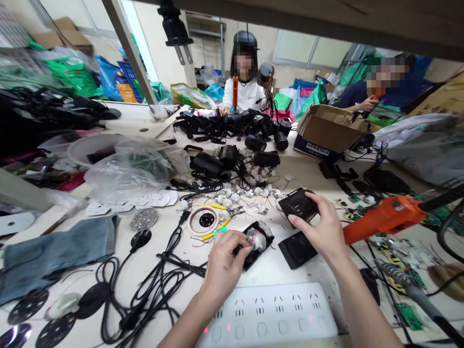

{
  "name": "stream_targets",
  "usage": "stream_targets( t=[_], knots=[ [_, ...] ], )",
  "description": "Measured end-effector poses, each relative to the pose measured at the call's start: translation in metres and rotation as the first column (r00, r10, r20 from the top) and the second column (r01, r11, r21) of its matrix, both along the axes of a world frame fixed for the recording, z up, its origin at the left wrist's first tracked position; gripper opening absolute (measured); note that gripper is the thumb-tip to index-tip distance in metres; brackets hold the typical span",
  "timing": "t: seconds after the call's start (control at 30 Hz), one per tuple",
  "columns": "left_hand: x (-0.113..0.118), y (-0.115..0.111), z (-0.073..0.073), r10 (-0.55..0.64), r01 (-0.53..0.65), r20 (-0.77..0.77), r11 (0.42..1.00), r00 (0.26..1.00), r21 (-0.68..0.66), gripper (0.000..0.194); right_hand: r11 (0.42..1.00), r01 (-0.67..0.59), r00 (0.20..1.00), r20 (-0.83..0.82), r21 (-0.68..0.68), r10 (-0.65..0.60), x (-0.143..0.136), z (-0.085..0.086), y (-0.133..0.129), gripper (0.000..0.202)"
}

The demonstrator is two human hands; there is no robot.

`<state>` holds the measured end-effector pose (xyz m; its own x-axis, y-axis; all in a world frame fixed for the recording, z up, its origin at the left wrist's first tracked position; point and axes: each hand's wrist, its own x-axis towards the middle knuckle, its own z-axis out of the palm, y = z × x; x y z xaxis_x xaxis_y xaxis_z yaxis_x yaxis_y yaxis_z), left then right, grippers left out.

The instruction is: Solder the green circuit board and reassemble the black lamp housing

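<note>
My left hand (pixel 226 258) is closed at the near left side of a black plastic housing (pixel 267 234). Inside that housing sits a round silvery motor (pixel 256 240) with thin red wires, partly covered by my fingertips. To the right, my right hand (pixel 324 224) grips a black plastic cover (pixel 297 205) by its right edge, thumb below and fingers above, tilting it over the bench. A second black cover (pixel 297 249) lies just beneath it, close to my right wrist. A small green circuit board (pixel 220 232) shows beyond my left hand.
A white power strip (pixel 268 314) lies in front of me. An orange electric screwdriver (pixel 387 217) and a soldering iron (pixel 402 280) are at right. Black cables (pixel 145 290), a tape roll (pixel 203 220) and small white motors (pixel 232 195) cover the bench. Two people work opposite.
</note>
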<state>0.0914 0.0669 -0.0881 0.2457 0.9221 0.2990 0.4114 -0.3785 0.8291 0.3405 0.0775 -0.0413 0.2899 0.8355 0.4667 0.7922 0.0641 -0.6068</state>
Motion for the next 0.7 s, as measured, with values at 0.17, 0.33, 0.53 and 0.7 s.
stream_targets(
  t=[0.17, 0.33, 0.53, 0.7],
  knots=[
    [-0.002, -0.002, -0.001, -0.007, 0.007, 0.017, 1.000, 1.000, -0.007, 0.011, 0.993, 0.088, 0.971, 0.229, -0.074, -0.069, 0.009, -0.030, 0.015, 0.063],
    [-0.003, -0.002, 0.000, -0.005, 0.006, 0.023, 0.999, 1.000, -0.042, 0.011, 0.998, -0.063, 0.970, 0.236, -0.021, 0.066, -0.008, -0.026, 0.000, 0.033],
    [-0.006, -0.004, 0.002, -0.017, 0.018, 0.013, 0.999, 1.000, -0.044, 0.013, 0.947, -0.310, 0.936, 0.149, -0.080, 0.319, -0.064, -0.027, -0.033, 0.013],
    [-0.011, -0.005, 0.000, -0.018, 0.018, 0.004, 0.999, 1.000, -0.032, 0.013, 0.945, -0.328, 0.937, 0.129, -0.001, 0.326, -0.081, -0.037, -0.036, 0.013]
  ],
)
